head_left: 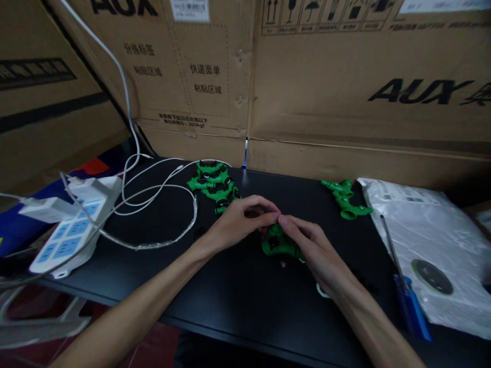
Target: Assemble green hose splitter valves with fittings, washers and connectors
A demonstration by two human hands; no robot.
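Where two hands (242,220) (315,248) meet, one green piece (279,247)

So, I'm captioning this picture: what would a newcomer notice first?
Probably the green part at the fingertips of the left hand and right hand, near the middle of the dark table. Beyond the left hand sits a cluster of similar green pieces; at the right, a blue-handled screwdriver lies by a whitish package.

Left hand (247,217) and right hand (312,243) hold a green part (276,246) over the black table (238,291).
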